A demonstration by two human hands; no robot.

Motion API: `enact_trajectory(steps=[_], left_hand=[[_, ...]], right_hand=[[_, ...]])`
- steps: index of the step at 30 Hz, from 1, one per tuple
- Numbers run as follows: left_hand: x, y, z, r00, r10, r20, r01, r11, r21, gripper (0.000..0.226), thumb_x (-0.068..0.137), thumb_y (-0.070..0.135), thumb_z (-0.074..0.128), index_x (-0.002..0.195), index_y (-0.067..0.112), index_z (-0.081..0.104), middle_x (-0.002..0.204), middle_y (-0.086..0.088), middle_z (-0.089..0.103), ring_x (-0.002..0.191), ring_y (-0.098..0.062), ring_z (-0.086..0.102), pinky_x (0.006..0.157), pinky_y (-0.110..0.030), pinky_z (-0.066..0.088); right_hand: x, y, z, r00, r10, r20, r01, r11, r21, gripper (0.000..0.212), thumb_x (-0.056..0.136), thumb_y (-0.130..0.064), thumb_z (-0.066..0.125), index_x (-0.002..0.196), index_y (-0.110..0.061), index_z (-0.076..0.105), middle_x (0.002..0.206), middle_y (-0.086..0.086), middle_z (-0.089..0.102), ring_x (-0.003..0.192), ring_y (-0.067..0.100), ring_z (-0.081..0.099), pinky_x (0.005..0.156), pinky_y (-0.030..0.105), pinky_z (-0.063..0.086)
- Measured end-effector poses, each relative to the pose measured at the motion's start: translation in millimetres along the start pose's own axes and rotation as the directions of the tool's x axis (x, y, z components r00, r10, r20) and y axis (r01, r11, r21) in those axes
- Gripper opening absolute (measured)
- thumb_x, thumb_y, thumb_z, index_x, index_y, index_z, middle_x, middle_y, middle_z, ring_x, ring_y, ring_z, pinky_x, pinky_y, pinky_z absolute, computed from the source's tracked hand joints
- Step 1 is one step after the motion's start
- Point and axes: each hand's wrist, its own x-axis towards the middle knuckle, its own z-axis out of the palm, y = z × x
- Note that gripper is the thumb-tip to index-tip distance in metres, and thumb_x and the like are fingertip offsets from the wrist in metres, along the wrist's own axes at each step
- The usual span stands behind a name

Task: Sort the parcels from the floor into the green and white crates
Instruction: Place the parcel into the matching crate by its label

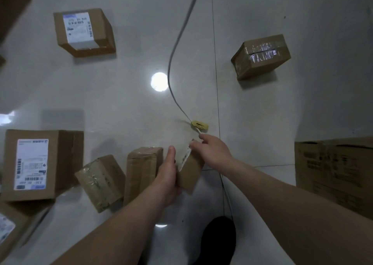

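You have both hands clamped on one small parcel [190,169], lifted just above the floor [262,113]: left hand [167,175] on its side, right hand [214,151] over the top. Next, read its label (edge-on here) and find the crates, which are out of view.

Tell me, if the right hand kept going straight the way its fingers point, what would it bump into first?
Probably the yellow tag on the grey cable, lying just beyond the right hand. That hand now rests on the small parcel the left hand grips. Depth is unclear, so it might pass above the tag.
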Motion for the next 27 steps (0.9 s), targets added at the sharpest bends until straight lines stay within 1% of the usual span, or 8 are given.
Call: enact_trajectory(steps=[3, 6, 9, 11, 16, 19, 22, 27], left_hand=[[-4, 0, -3, 0.998, 0.034, -0.048, -0.036, 0.998, -0.054, 0.043, 0.104, 0.053, 0.036, 0.083, 0.022, 0.059, 0.055, 0.001, 0.067, 0.052, -0.016, 0.066, 0.058, -0.029, 0.048], [-16, -1, -7, 0.993, 0.086, -0.084, -0.091, 0.994, -0.054, 0.048, 0.104, 0.054, 0.037, 0.092, 0.018, 0.067, 0.050, 0.008, 0.067, 0.043, -0.012, 0.060, 0.045, -0.020, 0.041], [-52, 12, -8, 0.987, 0.134, -0.087, -0.140, 0.988, -0.064, 0.055, 0.100, 0.058, 0.041, 0.085, 0.017, 0.073, 0.060, 0.008, 0.071, 0.063, -0.013, 0.060, 0.064, -0.028, 0.042], [-75, 20, -12, 0.976, 0.185, -0.112, -0.193, 0.980, -0.057, 0.066, 0.079, 0.074, 0.050, 0.087, 0.015, 0.078, 0.081, -0.002, 0.078, 0.078, -0.023, 0.071, 0.085, -0.037, 0.052], [-146, 68, -35, 0.906, 0.339, -0.253, -0.328, 0.941, 0.084, 0.075, 0.060, 0.079, 0.047, 0.088, 0.016, 0.076, 0.094, -0.009, 0.077, 0.094, -0.031, 0.071, 0.099, -0.053, 0.051], [-229, 109, -36, 0.875, 0.438, -0.208, -0.415, 0.898, 0.146, 0.054, 0.089, 0.065, 0.044, 0.094, 0.018, 0.072, 0.095, -0.009, 0.077, 0.093, -0.030, 0.072, 0.095, -0.050, 0.052], [-300, 140, -31, 0.831, 0.543, -0.121, -0.516, 0.834, 0.194, 0.045, 0.102, 0.048, 0.041, 0.098, 0.014, 0.069, 0.094, -0.009, 0.076, 0.089, -0.025, 0.072, 0.087, -0.044, 0.053], [-405, 176, -10, 0.758, 0.649, 0.063, -0.651, 0.747, 0.135, 0.041, 0.106, 0.042, 0.038, 0.090, 0.020, 0.069, 0.084, 0.007, 0.072, 0.081, -0.012, 0.065, 0.081, -0.036, 0.049]], right_hand=[[-14, 3, -4, 0.995, 0.019, -0.101, -0.016, 1.000, 0.022, 0.041, 0.087, -0.052, 0.062, 0.107, -0.019, 0.075, 0.124, 0.008, 0.068, 0.112, 0.025, 0.060, 0.095, 0.038, 0.049], [-38, 2, -17, 0.962, 0.085, -0.259, -0.038, 0.983, 0.180, 0.026, 0.085, -0.044, 0.071, 0.085, -0.018, 0.069, 0.095, -0.002, 0.071, 0.092, 0.020, 0.063, 0.080, 0.036, 0.050], [-71, -10, -38, 0.926, 0.154, -0.346, -0.019, 0.932, 0.363, 0.027, 0.081, -0.028, 0.076, 0.077, -0.009, 0.058, 0.078, 0.000, 0.065, 0.075, 0.019, 0.058, 0.067, 0.035, 0.045], [-96, -26, -51, 0.918, 0.169, -0.358, 0.004, 0.900, 0.436, 0.026, 0.080, -0.018, 0.075, 0.072, -0.013, 0.050, 0.071, 0.000, 0.058, 0.070, 0.019, 0.052, 0.064, 0.035, 0.041], [-164, -75, -70, 0.925, 0.119, -0.361, 0.107, 0.830, 0.548, 0.011, 0.084, -0.018, 0.073, 0.089, -0.020, 0.063, 0.089, -0.002, 0.072, 0.084, 0.018, 0.067, 0.080, 0.039, 0.056], [-214, -112, -86, 0.933, 0.091, -0.347, 0.173, 0.734, 0.657, 0.046, 0.095, -0.015, 0.065, 0.138, -0.030, 0.057, 0.119, -0.003, 0.072, 0.100, 0.014, 0.070, 0.082, 0.026, 0.055], [-262, -147, -114, 0.912, 0.089, -0.401, 0.250, 0.653, 0.715, 0.056, 0.099, -0.012, 0.059, 0.152, -0.025, 0.048, 0.124, -0.001, 0.071, 0.103, 0.015, 0.071, 0.076, 0.021, 0.053], [-350, -197, -188, 0.797, 0.137, -0.588, 0.429, 0.558, 0.710, 0.013, 0.095, -0.023, 0.062, 0.096, -0.023, 0.075, 0.092, -0.007, 0.076, 0.091, 0.016, 0.070, 0.077, 0.034, 0.055]])
